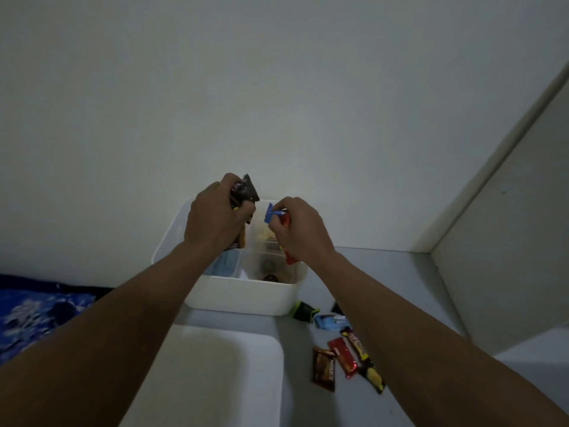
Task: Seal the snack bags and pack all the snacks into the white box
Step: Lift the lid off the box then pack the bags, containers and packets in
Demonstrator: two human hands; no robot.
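Holding both loads directly over the white box [240, 291]: your left hand [215, 220] is gripping dark snack packets [246, 189], your right hand [303, 231] is clutching a red-and-blue wrapper [278, 215]. Both are sitting above the open cavity, so the drop is lying straight down. Loose bars [341, 355] are waiting on the table beneath your right forearm, nearer that hand.

Pale grey table [400, 282], white box [246, 295], white lid [215, 374], scattered snack packets [341, 355]
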